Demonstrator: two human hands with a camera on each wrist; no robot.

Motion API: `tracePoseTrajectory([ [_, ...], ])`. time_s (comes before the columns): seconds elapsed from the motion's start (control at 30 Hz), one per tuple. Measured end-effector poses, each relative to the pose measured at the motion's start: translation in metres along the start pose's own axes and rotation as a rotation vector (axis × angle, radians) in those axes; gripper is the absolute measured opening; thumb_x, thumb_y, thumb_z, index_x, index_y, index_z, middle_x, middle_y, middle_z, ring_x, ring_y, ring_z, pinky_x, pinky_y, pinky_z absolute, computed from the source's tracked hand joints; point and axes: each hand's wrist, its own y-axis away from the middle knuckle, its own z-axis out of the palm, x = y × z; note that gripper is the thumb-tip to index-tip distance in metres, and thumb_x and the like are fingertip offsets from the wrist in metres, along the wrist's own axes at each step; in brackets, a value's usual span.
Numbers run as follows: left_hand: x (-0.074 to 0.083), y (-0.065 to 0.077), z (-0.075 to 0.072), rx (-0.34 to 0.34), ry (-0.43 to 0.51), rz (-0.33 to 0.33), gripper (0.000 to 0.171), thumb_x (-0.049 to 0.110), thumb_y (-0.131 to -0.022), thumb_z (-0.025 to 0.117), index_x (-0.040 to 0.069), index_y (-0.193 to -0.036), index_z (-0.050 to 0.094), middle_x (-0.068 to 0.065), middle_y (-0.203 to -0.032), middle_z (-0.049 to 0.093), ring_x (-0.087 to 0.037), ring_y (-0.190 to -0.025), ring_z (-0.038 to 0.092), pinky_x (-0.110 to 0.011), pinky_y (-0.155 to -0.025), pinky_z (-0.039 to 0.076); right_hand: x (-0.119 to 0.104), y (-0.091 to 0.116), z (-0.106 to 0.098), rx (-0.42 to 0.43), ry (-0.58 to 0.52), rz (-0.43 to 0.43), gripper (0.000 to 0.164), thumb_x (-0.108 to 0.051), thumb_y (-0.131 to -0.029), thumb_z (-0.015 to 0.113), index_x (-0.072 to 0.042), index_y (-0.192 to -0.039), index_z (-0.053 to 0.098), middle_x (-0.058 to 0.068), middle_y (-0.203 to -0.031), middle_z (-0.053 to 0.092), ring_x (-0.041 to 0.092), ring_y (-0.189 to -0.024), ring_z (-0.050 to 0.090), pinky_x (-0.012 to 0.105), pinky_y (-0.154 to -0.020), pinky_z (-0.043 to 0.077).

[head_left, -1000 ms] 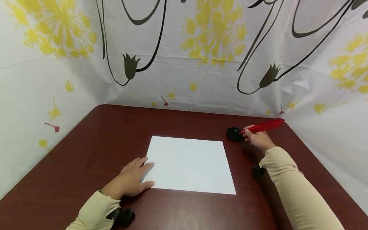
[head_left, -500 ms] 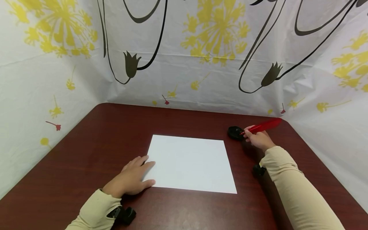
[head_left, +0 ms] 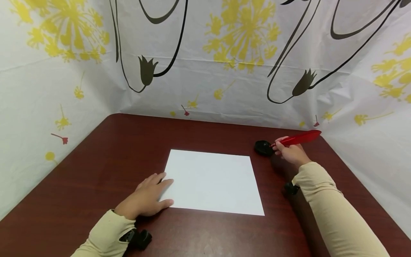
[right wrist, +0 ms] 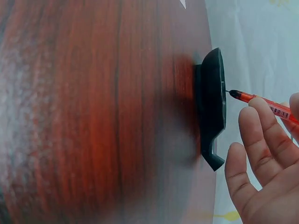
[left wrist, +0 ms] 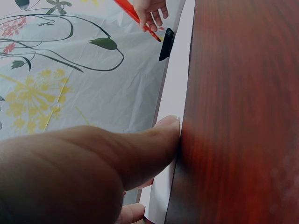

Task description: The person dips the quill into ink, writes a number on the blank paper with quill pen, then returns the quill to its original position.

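My right hand [head_left: 293, 154] pinches a red feather pen [head_left: 302, 137] at the right back of the table, its feather pointing right and back. In the right wrist view the pen's dark tip [right wrist: 236, 94] points at the shallow black dish [right wrist: 212, 98], just over its rim, with a thin dark thread between them. That dish has a short spout or handle at one end. My left hand [head_left: 144, 198] lies spread on the left edge of a blank white sheet of paper [head_left: 212, 182]. Its thumb presses near the sheet's front left corner.
The dark red-brown wooden table [head_left: 205, 235] is bordered at the back and sides by a white curtain [head_left: 199, 82] with yellow and dark flower prints. A black wrist camera [head_left: 142, 240] sits beneath my left wrist, another [head_left: 290, 189] under my right.
My right hand has drawn the feather pen slightly right, away from the middle of the black dish. The left hand stays on the paper, and the head view shifts a little.
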Motion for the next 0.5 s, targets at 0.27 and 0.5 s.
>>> tracePoseTrajectory([
  [0.27, -0.001, -0.005, 0.001, 0.003, -0.006, 0.029, 0.06, 0.034, -0.093, 0.064, 0.006, -0.143, 0.046, -0.023, -0.151, 0.031, -0.047, -0.138, 0.024, -0.064, -0.106, 0.021, -0.005, 0.004, -0.003, -0.025, -0.034, -0.016, 0.044, -0.035, -0.103, 0.047, 0.001, -0.128, 0.043, 0.011, -0.108, 0.064, 0.014, -0.087, 0.064, 0.032, -0.076, 0.052],
  [0.5, -0.002, -0.002, 0.0, 0.002, -0.019, 0.005, 0.059, 0.033, -0.093, 0.064, 0.006, -0.143, 0.046, -0.023, -0.151, 0.031, -0.047, -0.138, 0.024, -0.062, -0.107, 0.02, -0.018, 0.001, 0.007, -0.098, -0.131, -0.033, 0.05, -0.036, -0.103, 0.045, 0.001, -0.136, 0.041, -0.008, -0.103, 0.065, 0.008, -0.088, 0.063, 0.04, -0.087, 0.05],
])
